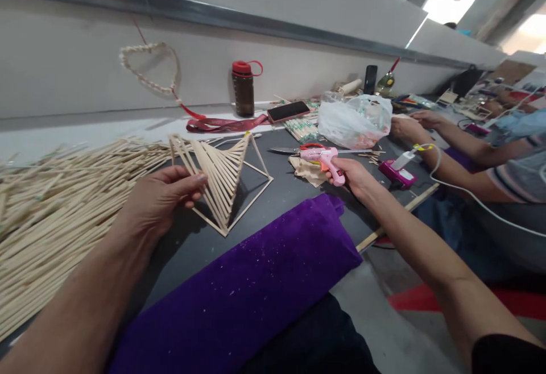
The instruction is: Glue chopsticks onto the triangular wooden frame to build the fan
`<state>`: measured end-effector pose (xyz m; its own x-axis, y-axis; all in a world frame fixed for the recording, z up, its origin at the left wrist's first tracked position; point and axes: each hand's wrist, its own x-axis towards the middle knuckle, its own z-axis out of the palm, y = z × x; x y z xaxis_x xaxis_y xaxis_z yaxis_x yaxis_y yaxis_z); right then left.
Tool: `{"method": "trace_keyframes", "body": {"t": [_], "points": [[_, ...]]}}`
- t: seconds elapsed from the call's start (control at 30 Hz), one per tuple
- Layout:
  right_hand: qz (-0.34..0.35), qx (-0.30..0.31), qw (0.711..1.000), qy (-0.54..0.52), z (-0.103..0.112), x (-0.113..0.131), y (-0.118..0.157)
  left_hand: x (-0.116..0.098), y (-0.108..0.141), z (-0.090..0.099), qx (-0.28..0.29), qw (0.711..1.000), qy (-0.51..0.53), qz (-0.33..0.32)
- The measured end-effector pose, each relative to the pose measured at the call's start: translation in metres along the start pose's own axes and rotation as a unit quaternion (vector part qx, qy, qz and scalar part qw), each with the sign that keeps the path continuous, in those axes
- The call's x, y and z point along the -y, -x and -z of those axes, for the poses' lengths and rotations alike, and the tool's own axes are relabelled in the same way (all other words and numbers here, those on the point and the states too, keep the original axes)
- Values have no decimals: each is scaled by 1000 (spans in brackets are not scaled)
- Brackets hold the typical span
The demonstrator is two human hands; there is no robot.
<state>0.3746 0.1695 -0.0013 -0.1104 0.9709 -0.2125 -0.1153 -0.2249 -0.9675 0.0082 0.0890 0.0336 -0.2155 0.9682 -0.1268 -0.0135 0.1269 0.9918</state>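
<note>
A model of thin wooden sticks (pixel 222 178) stands on the dark tabletop, its slats fanned into a twisted surface over a stick frame. My left hand (pixel 174 195) pinches a stick at the model's left side between thumb and fingers. To the right, my right hand (pixel 352 176) is wrapped round the handle of a pink glue gun (pixel 318 157), whose nozzle end points left above crumpled brown paper (pixel 309 172). Scissors (pixel 284 150) lie just left of the glue gun.
Loose sticks (pixel 85 209) cover the left side. Purple cloth (pixel 251 271) lies along the front edge. Behind are a bottle (pixel 243 90), a phone (pixel 289 111), a lanyard (pixel 226 124) and a plastic bag (pixel 354 121). At right are a power socket (pixel 397 174) and other people's hands (pixel 412 128).
</note>
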Motion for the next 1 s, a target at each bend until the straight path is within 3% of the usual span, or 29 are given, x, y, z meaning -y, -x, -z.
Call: {"method": "trace_keyframes", "body": {"t": [0.4,0.53,0.57,0.6,0.67,0.7,0.73,0.77,0.9,1.0], "points": [[-18,-49,997,50,9,-9,-4,1,-2,1,-6,1000,-1,1],[7,-57,983,176,15,-5,5,9,-5,4,-7,1000,4,-13],[23,-63,965,255,17,-2,8,10,-5,4,-2,1000,8,-19],[70,-89,925,364,20,1,11,12,-5,4,3,1000,15,-22],[156,-103,775,604,22,10,15,14,-5,4,-1,999,31,-22],[188,-156,700,671,20,15,17,15,-5,4,-1,999,34,-19],[219,-168,662,696,14,22,19,16,-4,4,-4,999,35,-17],[257,-150,653,696,5,29,20,16,-4,3,-5,999,34,-15],[414,-21,710,569,-67,64,17,16,-2,2,-6,999,25,-21],[480,91,727,483,-135,89,-1,16,-2,2,-1,1000,20,-22]]}}
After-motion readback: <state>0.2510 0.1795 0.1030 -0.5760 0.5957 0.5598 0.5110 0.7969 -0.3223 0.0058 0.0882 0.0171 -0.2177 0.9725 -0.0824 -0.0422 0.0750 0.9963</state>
